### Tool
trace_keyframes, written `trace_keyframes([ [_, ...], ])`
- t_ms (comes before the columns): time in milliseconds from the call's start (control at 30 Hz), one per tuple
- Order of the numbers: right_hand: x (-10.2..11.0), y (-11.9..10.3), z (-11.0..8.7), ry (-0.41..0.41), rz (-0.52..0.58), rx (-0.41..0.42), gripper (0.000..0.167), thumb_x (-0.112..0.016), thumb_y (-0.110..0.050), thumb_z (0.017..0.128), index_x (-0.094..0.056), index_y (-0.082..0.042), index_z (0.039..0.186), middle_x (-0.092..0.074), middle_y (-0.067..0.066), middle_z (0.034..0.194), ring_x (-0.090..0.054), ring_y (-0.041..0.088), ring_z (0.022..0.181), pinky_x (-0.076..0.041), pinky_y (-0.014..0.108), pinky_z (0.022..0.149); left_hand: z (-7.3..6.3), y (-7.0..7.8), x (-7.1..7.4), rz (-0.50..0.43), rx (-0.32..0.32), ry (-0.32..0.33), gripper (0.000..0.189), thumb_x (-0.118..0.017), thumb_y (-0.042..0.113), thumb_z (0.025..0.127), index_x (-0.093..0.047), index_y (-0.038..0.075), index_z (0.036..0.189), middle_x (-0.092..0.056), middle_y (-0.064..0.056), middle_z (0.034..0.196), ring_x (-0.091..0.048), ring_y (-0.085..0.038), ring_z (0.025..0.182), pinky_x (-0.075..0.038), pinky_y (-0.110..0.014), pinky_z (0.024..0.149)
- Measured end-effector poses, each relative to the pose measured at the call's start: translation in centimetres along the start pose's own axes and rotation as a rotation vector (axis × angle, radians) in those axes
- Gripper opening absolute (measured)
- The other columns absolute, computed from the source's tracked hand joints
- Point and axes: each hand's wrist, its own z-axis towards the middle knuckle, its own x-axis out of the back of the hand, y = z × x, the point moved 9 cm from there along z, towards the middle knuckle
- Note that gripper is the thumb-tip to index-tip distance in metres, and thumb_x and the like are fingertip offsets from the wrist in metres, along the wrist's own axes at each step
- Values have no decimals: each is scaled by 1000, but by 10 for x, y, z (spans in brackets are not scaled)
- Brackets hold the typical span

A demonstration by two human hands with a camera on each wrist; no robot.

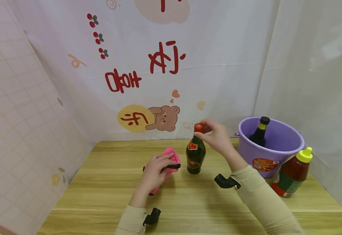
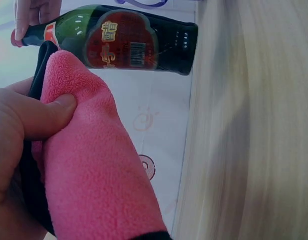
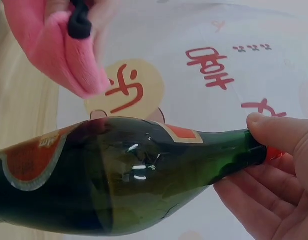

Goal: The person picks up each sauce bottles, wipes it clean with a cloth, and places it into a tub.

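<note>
Pinching the red-capped neck of a dark green glass bottle [image 1: 196, 152], the right hand [image 1: 219, 137] holds it nearly upright, apparently from the top to leave its body uncovered; whether its base touches the wooden table [image 1: 194, 209] cannot be told. The left hand [image 1: 155, 171] grips a folded pink fleecy cloth with black edging [image 2: 96, 150] just beside it. A lavender plastic bucket [image 1: 251, 151] contains a dark, black-capped bottle [image 1: 259, 135], leaning; a yellow-capped bottle of red sauce [image 1: 291, 176] stands alongside.

You had bright, soft light: faint shadows on the tabletop [image 1: 100, 195], white glints on the green bottle [image 3: 134, 175], pink cloth [image 3: 54, 60] slightly blurred in your right wrist view.
</note>
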Motion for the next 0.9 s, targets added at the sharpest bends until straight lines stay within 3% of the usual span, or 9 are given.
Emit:
trace_keyframes([
  [433, -22, -10, -9, -15, 12, 30, 37, -85, -12, 79, -67, -3, 110, -72, 8, 89, -69, 22, 77, -56, 42, 68, 0, -4, 4, -15, 25, 15, 25, -76, 5, 86, -76, 21, 105, -63, 0, 133, -57, -29, 115, -49, -49, 94],
  [900, -31, -11, -18, -32, -4, -14, 39, -85, -14, 79, -67, -2, 111, -72, 8, 88, -69, 21, 77, -56, 41, 68, 1, -4, 7, -27, 18, 28, 25, -76, 4, 85, -76, 21, 104, -63, 1, 133, -57, -29, 116, -48, -49, 95],
])
